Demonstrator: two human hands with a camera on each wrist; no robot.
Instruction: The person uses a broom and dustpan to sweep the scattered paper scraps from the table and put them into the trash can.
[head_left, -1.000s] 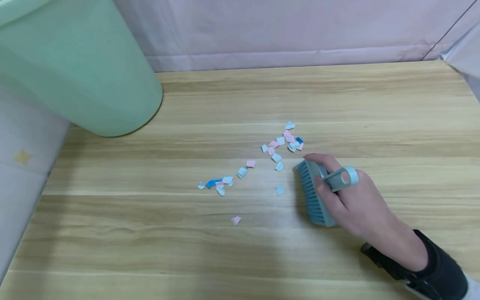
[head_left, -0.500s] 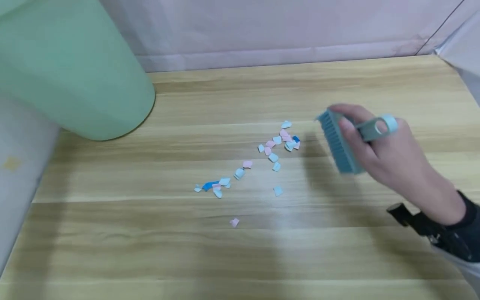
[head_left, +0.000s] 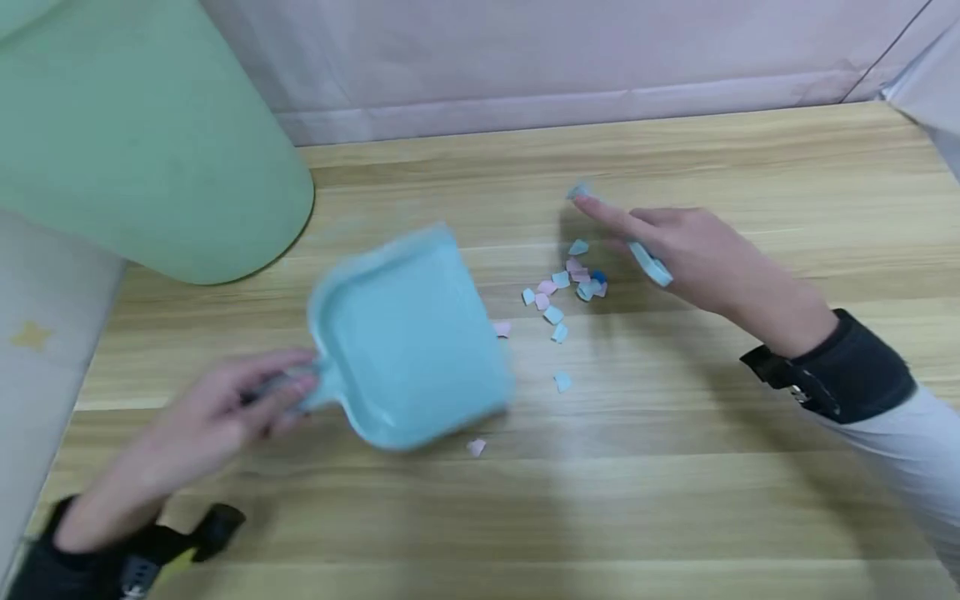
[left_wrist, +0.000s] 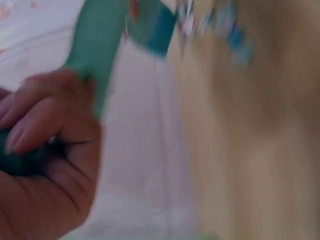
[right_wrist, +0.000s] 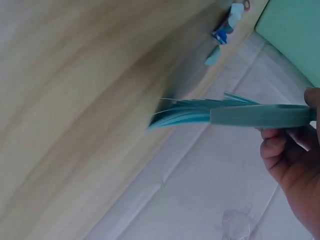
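Dustpan (head_left: 408, 337) gripped by handle in left hand (head_left: 202, 425); brush (right_wrist: 240, 114), seemingly lifted, clasped in right hand (head_left: 697, 254) at scraps' (head_left: 570, 283) 3 o'clock.

Light-blue dustpan (head_left: 408, 333); blue-pink paper scraps (head_left: 562, 287); green bin (head_left: 142, 142).

Two bare hands, right hand (head_left: 701, 254) wearing a black wrist strap over a white sleeve, left hand (head_left: 197, 421) wearing black too — buckle showing
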